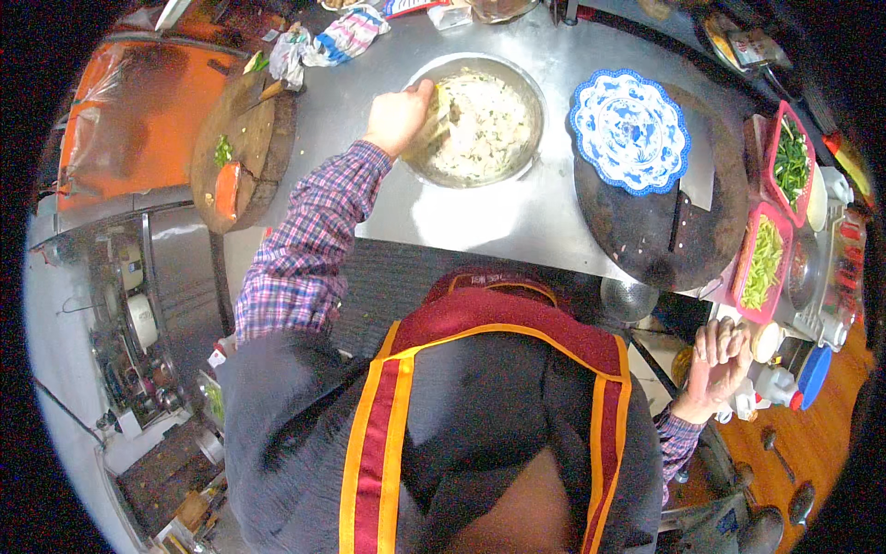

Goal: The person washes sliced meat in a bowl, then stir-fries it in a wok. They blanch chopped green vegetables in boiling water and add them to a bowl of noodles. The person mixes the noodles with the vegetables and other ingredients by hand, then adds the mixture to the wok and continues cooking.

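Observation:
A wide steel bowl (536,149) stands on the worktop, holding a pale, shredded mixture (491,124) flecked with green. At its left rim my left hand (399,119) is closed in a fist around a yellowish, partly see-through object (437,118). That object reaches into the bowl; what it is I cannot make out. My right hand (716,363) is low at the right, fingers bent, beside a round pale lid or cup (767,343). Whether it touches that piece is unclear. A blue-and-white scalloped plate (630,131) lies on a dark round chopping block (623,235).
A cleaver (698,176) rests on the dark block. Pink baskets hold dark green cut vegetables (791,159) and pale green strips (761,263). On the left, a wooden chopping block (259,138) carries an orange piece of food (227,190) and a knife (272,91). The steel worktop's edge (477,255) faces me.

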Tool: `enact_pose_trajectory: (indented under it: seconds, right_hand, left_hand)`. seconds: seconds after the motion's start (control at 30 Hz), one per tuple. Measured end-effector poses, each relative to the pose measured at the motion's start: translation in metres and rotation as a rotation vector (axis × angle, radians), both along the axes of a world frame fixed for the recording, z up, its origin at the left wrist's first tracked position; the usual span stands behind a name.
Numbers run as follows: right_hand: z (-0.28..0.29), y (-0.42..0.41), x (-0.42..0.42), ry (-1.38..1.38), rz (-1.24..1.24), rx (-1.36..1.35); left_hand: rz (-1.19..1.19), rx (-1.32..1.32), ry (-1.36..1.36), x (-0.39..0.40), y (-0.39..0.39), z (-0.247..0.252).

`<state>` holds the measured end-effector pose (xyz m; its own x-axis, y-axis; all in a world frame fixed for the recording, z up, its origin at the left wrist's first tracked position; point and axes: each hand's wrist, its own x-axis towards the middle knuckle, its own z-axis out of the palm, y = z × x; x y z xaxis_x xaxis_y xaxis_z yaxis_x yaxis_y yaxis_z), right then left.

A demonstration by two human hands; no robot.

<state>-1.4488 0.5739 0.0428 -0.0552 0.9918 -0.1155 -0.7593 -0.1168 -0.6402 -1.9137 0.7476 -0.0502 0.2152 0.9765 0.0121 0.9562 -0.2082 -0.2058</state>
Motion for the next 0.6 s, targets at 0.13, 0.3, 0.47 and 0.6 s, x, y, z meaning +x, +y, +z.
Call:
enact_pose_trajectory:
  seconds: [0.13, 0.3, 0.47, 0.6]
  right_hand:
    - [-0.002, -0.002, -0.009, -0.021, 0.007, -0.016]
    - [0.003, -0.009, -0.006, -0.054, -0.02, -0.049]
    - [0.006, -0.008, -0.006, -0.077, -0.022, -0.024]
    - [0.005, -0.009, -0.003, -0.064, 0.022, -0.014]
  left_hand:
    - [-0.074, 0.023, -0.017, 0.003, 0.008, 0.002]
    - [-0.054, 0.038, -0.076, 0.007, -0.004, -0.002]
    - [-0.161, 0.115, -0.134, -0.001, -0.003, -0.006]
    - [-0.099, 0.129, -0.17, 0.007, -0.019, 0.0]
